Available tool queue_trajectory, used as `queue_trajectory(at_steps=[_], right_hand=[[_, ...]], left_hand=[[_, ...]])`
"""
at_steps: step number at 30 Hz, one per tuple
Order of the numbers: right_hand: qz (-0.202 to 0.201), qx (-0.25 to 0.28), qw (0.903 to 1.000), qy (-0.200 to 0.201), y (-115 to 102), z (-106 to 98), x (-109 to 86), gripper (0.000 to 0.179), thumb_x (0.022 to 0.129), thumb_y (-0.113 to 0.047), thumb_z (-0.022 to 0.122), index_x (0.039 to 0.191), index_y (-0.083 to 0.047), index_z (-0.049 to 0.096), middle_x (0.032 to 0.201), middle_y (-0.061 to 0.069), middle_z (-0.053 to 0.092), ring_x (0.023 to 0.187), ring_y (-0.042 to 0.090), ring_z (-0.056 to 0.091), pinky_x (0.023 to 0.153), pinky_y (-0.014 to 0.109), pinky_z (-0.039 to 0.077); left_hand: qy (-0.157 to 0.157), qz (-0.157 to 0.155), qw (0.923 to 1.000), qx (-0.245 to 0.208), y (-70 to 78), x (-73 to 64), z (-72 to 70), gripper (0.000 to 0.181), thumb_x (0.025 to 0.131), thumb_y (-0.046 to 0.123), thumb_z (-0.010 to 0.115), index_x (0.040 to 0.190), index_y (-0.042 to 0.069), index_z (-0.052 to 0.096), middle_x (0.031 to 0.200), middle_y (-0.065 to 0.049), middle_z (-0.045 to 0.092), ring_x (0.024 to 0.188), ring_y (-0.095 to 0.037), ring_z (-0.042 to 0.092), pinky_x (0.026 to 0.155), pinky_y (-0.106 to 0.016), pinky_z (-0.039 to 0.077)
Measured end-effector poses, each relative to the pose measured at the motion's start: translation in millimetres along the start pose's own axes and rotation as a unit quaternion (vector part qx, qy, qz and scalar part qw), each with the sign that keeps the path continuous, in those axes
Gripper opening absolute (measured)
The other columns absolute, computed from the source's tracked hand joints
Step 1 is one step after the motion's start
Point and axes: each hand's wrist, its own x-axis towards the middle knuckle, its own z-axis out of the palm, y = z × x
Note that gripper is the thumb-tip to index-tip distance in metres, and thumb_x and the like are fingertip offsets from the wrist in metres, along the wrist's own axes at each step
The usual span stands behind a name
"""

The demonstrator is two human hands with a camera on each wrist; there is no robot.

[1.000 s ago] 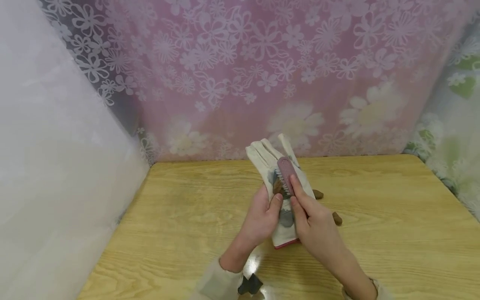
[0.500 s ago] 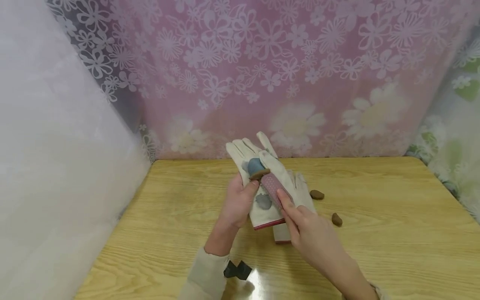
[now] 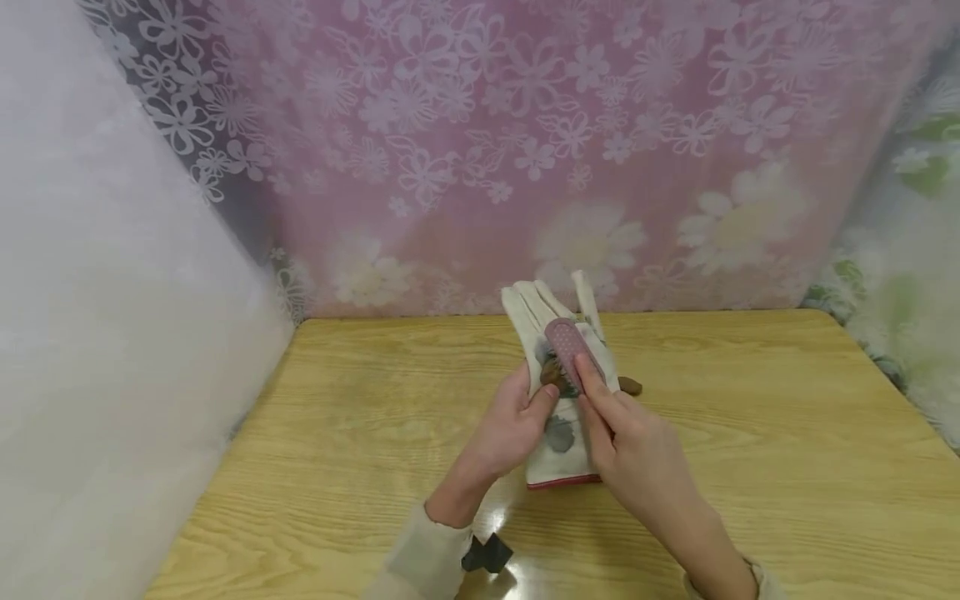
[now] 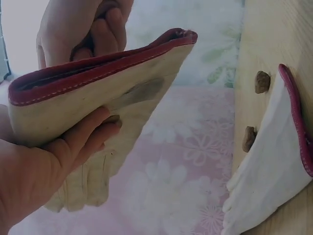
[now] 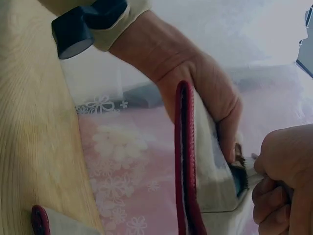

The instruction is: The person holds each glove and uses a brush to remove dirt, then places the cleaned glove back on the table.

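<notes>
My left hand (image 3: 517, 421) grips a cream work glove (image 3: 573, 465) by its side, thumb on the front and fingers behind, above the table. The glove has a red-trimmed cuff and dark grey stains (image 3: 559, 434). Next to the thumb tip a brown lump (image 3: 552, 372) shows against the stained palm. My right hand (image 3: 637, 450) holds a pink brush (image 3: 570, 337), forefinger along its back, bristles against the glove beside the lump. In the right wrist view the right hand (image 5: 281, 176) hides most of the brush. The left wrist view shows the glove's back (image 4: 68, 117).
A second cream glove (image 4: 271, 171) lies on the wooden table (image 3: 360, 433), mostly hidden in the head view. Two brown stones (image 4: 262, 82) (image 4: 249, 138) lie beside it. A black wrist camera (image 3: 487, 552) sits at the left sleeve. Flowered curtains (image 3: 480, 167) enclose the table.
The held glove swung left and tilted half a second ago, uncovering the second glove, then came back right. The brush slid lower on the palm, then returned to the upper stain.
</notes>
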Motion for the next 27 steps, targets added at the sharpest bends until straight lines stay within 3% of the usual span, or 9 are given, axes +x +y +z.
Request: queue_trajectory(at_steps=[6, 15, 17, 19, 21, 23, 27], right_hand=[[-0.007, 0.014, 0.9993, 0.033, 1, 5, 3.1, 0.057, 0.087, 0.004, 0.067, 0.142, -0.003, 0.053, 0.066, 0.007, 0.056, 0.052, 0.002, 0.027, 0.044, 0.018, 0.028], [0.008, 0.024, 0.9989, 0.039, 4, 6, 6.1, 0.06, 0.084, 0.008, 0.069, 0.141, -0.002, 0.053, 0.074, 0.012, 0.065, 0.055, 0.007, 0.038, 0.049, 0.02, 0.032], [0.02, 0.045, 0.9984, 0.028, 5, 3, 7.6, 0.058, 0.086, 0.007, 0.067, 0.141, -0.005, 0.053, 0.088, 0.016, 0.071, 0.059, 0.008, 0.042, 0.053, 0.018, 0.033], [0.038, 0.072, 0.9966, 0.014, 6, -1, 8.9, 0.056, 0.088, 0.006, 0.066, 0.142, -0.008, 0.054, 0.107, 0.018, 0.072, 0.07, 0.012, 0.058, 0.06, 0.012, 0.039], [0.057, 0.092, 0.9941, 0.0, 5, -5, 9.6, 0.056, 0.09, 0.005, 0.065, 0.142, -0.012, 0.055, 0.124, 0.017, 0.067, 0.088, 0.016, 0.066, 0.068, 0.007, 0.039], [0.062, 0.101, 0.993, -0.008, 3, -10, 9.9, 0.057, 0.09, 0.005, 0.065, 0.142, -0.014, 0.055, 0.128, 0.015, 0.065, 0.104, 0.02, 0.065, 0.075, 0.006, 0.041], [0.031, 0.094, 0.9951, -0.002, -2, -14, 11.0, 0.059, 0.087, 0.006, 0.068, 0.141, -0.013, 0.056, 0.116, 0.014, 0.071, 0.084, 0.013, 0.064, 0.066, 0.011, 0.043]], left_hand=[[-0.01, 0.03, 0.9983, 0.049, 3.1, -0.6, 1.8, 0.052, 0.102, -0.003, 0.038, 0.152, 0.007, 0.035, 0.149, -0.011, 0.048, 0.136, -0.015, 0.045, 0.109, -0.03, 0.04], [-0.022, 0.011, 0.9996, 0.014, 3.8, -1.7, 9.0, 0.057, 0.101, -0.004, 0.036, 0.155, 0.011, 0.027, 0.153, -0.007, 0.042, 0.138, -0.012, 0.042, 0.109, -0.028, 0.039], [-0.026, -0.005, 0.9996, -0.009, 3.3, -2.0, 8.0, 0.056, 0.102, -0.002, 0.037, 0.156, 0.013, 0.026, 0.154, -0.007, 0.041, 0.136, -0.015, 0.044, 0.105, -0.029, 0.043], [-0.032, -0.03, 0.9975, -0.056, 3.0, -2.6, 5.8, 0.056, 0.104, 0.001, 0.037, 0.156, 0.014, 0.025, 0.153, -0.01, 0.041, 0.134, -0.022, 0.048, 0.101, -0.032, 0.047], [-0.035, -0.055, 0.9918, -0.11, 2.5, -2.9, 3.1, 0.056, 0.104, 0.002, 0.036, 0.157, 0.014, 0.023, 0.154, -0.012, 0.041, 0.131, -0.028, 0.05, 0.097, -0.036, 0.051], [-0.03, -0.068, 0.9844, -0.159, 2.9, -2.7, 0.9, 0.055, 0.104, 0.002, 0.034, 0.157, 0.011, 0.023, 0.151, -0.018, 0.042, 0.128, -0.035, 0.052, 0.094, -0.04, 0.053], [-0.005, -0.064, 0.981, -0.183, 4.8, -1.7, -1.7, 0.052, 0.103, 0.0, 0.033, 0.155, 0.004, 0.026, 0.147, -0.025, 0.045, 0.126, -0.04, 0.053, 0.093, -0.042, 0.053]])
